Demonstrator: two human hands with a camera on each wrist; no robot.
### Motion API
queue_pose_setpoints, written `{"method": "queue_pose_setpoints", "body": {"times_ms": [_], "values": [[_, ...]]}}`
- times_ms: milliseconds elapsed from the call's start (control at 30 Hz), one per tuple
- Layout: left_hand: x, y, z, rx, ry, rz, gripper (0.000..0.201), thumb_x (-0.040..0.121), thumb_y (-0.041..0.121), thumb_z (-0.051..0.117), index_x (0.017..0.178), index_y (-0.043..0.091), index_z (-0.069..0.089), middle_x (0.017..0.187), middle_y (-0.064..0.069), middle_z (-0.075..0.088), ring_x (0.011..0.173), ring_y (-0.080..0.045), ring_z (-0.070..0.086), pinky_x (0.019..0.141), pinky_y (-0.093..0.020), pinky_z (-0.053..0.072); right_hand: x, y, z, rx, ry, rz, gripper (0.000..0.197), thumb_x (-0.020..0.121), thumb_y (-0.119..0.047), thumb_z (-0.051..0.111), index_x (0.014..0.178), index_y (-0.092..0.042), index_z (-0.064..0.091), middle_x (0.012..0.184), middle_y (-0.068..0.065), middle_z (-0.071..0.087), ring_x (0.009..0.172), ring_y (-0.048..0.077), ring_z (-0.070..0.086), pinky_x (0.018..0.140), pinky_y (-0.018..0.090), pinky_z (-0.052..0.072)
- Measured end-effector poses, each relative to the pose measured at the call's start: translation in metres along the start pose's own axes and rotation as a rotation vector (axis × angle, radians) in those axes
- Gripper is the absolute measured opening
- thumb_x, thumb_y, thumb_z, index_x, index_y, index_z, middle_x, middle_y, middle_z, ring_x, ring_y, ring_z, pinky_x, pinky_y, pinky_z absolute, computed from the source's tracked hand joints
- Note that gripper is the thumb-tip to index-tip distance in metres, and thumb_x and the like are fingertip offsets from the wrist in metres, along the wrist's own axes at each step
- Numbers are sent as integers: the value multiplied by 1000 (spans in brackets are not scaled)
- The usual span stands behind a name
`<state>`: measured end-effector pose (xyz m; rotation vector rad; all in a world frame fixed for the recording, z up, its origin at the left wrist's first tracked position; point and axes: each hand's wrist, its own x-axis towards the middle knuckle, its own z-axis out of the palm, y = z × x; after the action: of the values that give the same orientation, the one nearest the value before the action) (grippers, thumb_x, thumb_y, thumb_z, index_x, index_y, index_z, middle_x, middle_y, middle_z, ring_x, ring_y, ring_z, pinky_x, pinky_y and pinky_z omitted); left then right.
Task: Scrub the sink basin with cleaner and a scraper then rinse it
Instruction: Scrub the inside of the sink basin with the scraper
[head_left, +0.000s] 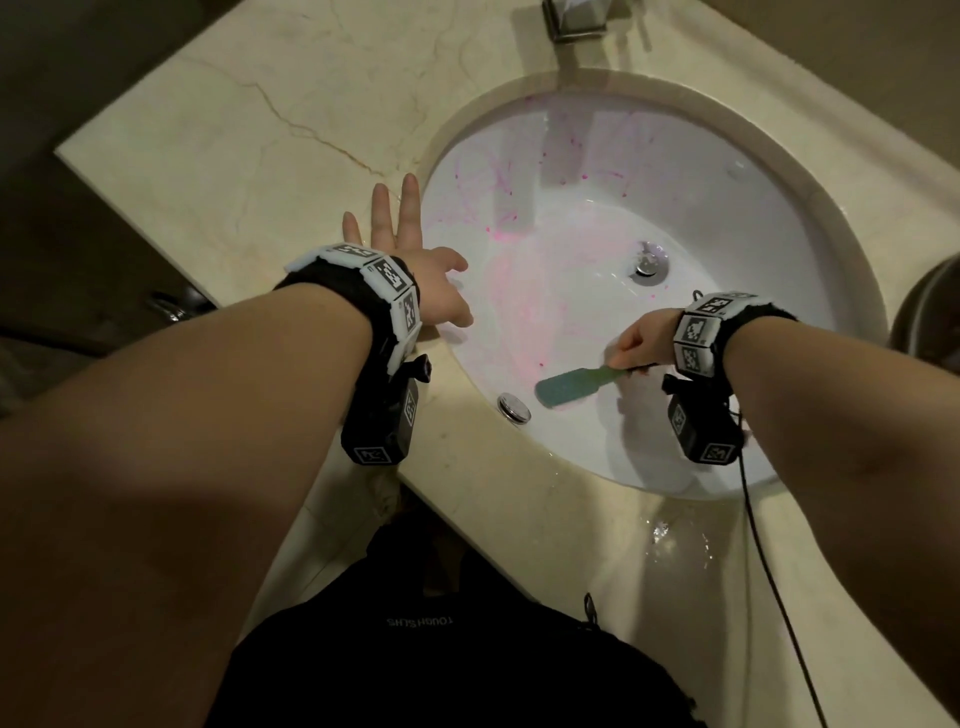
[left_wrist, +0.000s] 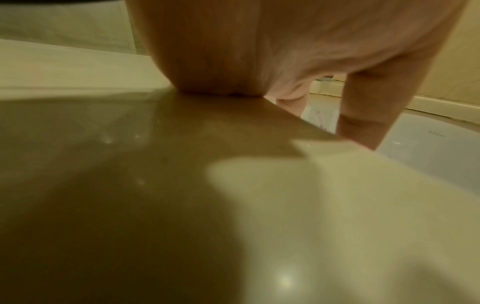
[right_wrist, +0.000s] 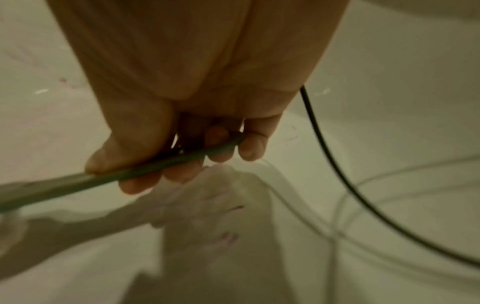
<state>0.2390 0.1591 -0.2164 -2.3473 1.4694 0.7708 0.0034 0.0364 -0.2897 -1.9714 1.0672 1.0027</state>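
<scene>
1. R hand (head_left: 635, 347) grips scraper (head_left: 570, 387) by its handle; blade lies low in sink basin (head_left: 675, 171), near wall.
2. Long axis runs leftward from the grip, toward pink cleaner streaks (head_left: 524, 291).
3. L hand (head_left: 410, 260) flat, fingers spread, on counter (head_left: 249, 135) at the rim.

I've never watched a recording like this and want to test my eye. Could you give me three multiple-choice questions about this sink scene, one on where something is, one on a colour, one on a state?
1. Where does the left hand rest?
A. on the countertop at the basin's edge
B. on the faucet
C. inside the drain

2. What colour are the streaks in the sink basin?
A. blue
B. pink
C. black

3. What is the right hand doing?
A. hanging empty
B. gripping the scraper
C. pressing the drain stopper

Answers: 1 A, fingers lie spread flat on the marble beside the rim; 2 B, pink lines run down the white wall; 3 B, fingers curl round the green handle.
</scene>
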Motion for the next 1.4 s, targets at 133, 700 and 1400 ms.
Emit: {"method": "queue_pose_setpoints", "body": {"times_ms": [133, 700, 1400], "values": [[0, -1, 1, 4, 6, 6, 62, 75, 53, 66, 132, 45, 43, 150, -7, -35, 137, -33, -32, 110, -53, -17, 12, -12, 9, 28, 129, -19, 31, 95, -39, 48, 69, -23, 56, 69, -3, 54, 78, 19, 49, 77, 28, 39], [3, -2, 4, 21, 14, 16, 60, 74, 54, 66, 130, 46, 44, 150, -6, -35, 137, -33, -33, 110, -54, -17, 4, 7, 4, -105, 98, 15, 23, 96, -37, 48, 97, -19, 63, 88, 2, 60, 88, 19, 52, 80, 25, 37], [3, -2, 4, 13, 12, 19, 57, 74, 52, 67, 127, 44, 48, 150, -6, -36, 137, -34, -33, 109, -54, -18, 2, 23, 5, -161, 109, 87, 24, 96, -38, 47, 92, -17, 59, 87, 3, 56, 84, 19, 49, 71, 26, 37]]}}
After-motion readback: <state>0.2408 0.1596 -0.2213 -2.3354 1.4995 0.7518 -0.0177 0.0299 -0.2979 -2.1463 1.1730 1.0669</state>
